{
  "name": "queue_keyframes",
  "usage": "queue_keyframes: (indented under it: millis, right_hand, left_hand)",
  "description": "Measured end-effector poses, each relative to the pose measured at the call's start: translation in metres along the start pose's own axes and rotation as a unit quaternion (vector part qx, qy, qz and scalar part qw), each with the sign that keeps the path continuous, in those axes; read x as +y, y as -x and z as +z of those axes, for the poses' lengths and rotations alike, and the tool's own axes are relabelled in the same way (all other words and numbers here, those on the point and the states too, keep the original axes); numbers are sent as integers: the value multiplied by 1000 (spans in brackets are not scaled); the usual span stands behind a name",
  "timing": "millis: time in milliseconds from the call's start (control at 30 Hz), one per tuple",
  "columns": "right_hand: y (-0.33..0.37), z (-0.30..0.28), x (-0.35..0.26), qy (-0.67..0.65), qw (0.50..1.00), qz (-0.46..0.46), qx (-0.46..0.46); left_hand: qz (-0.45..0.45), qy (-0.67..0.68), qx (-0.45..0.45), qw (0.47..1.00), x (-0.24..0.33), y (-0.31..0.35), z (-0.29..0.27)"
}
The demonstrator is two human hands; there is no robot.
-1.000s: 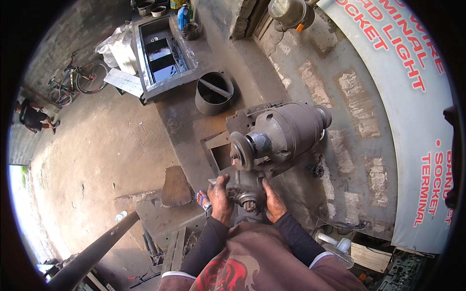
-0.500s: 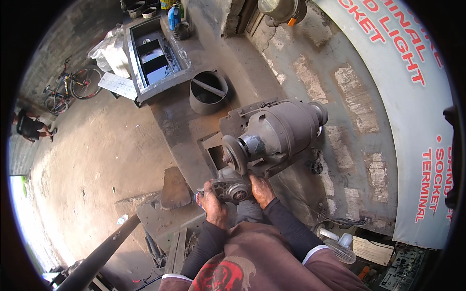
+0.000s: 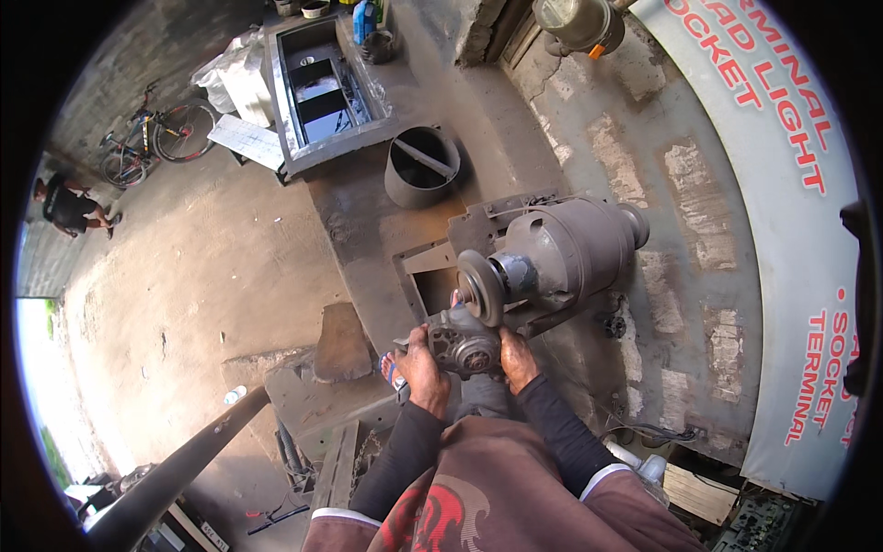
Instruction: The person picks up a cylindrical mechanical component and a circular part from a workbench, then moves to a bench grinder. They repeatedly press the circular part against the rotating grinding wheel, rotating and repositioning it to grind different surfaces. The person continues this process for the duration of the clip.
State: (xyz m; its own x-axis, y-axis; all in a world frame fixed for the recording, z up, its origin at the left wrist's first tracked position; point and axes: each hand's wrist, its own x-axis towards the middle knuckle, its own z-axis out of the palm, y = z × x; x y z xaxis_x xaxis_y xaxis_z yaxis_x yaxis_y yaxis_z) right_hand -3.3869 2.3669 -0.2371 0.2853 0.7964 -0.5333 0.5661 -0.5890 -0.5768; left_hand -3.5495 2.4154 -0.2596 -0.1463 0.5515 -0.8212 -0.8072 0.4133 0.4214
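Between my two hands is a grimy grey cast-metal machine part point(image 3: 473, 351) with a round, toothed-looking hub and holes in its body. My left hand point(image 3: 426, 375) grips its left side, and my right hand point(image 3: 520, 362) is wrapped against its right side. Just beyond it stands a round wheel point(image 3: 480, 287) on the shaft of a large dusty electric motor point(image 3: 575, 248). The part's far edge is right at the wheel's lower rim; whether they touch I cannot tell.
A dark bucket point(image 3: 421, 175) stands beyond the motor, near a metal basin point(image 3: 382, 129) with dark compartments. At lower left a thick pole point(image 3: 198, 465) slants across. A person point(image 3: 74, 210) and a bicycle point(image 3: 156, 138) are far left. A printed banner point(image 3: 727, 55) hangs at right.
My view has shifted, so most of the scene sits further right. Both hands keep their hold on the metal part, which is slightly closer to the wheel.
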Motion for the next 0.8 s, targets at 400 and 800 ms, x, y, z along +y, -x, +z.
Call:
queue_keyframes:
  millis: [400, 800]
  right_hand:
    - [3, -9, 8, 50, 980, -187, 44]
    - [30, -34, 22, -116, 990, -70, 33]
  left_hand:
    - [19, -54, -5, 998, -12, 8, -35]
    - [-45, -115, -132, 984, 26, 56, -22]
